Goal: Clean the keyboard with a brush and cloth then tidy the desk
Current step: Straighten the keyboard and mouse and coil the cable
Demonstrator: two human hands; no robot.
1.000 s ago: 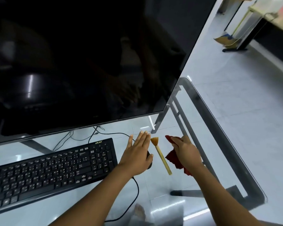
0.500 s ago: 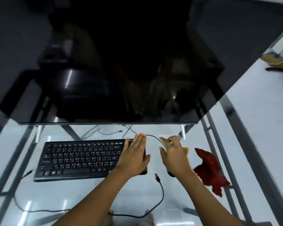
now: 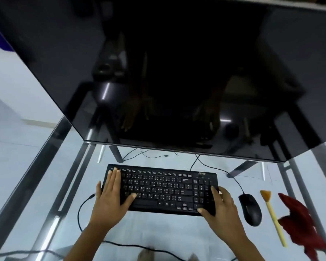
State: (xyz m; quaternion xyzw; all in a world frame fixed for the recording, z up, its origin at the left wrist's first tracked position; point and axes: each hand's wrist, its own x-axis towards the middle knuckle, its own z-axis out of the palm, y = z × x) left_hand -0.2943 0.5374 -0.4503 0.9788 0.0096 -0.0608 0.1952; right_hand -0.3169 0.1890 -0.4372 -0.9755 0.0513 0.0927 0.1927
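A black keyboard [image 3: 162,189] lies on the glass desk [image 3: 51,185] below the monitor. My left hand [image 3: 111,196] rests flat on its left end, fingers straight over the keys and thumb spread across them. At the right end my right hand [image 3: 221,206] grips the keyboard, thumb at the front corner and fingers bent over the right edge. To the right lie a brush [image 3: 273,217] with a yellow handle and orange bristles, and beside it a crumpled red cloth [image 3: 299,225]. Neither hand touches them.
A black mouse [image 3: 250,210] sits between the keyboard and the brush, its cable running back under the large dark monitor [image 3: 177,72]. Another cable [image 3: 81,210] loops at the front left. The desk's metal frame rails [image 3: 309,194] run along both sides.
Both hands have moved left, away from the mouse and brush, onto the two ends of the keyboard. The mouse is now uncovered. The view has swung left and centred on the keyboard.
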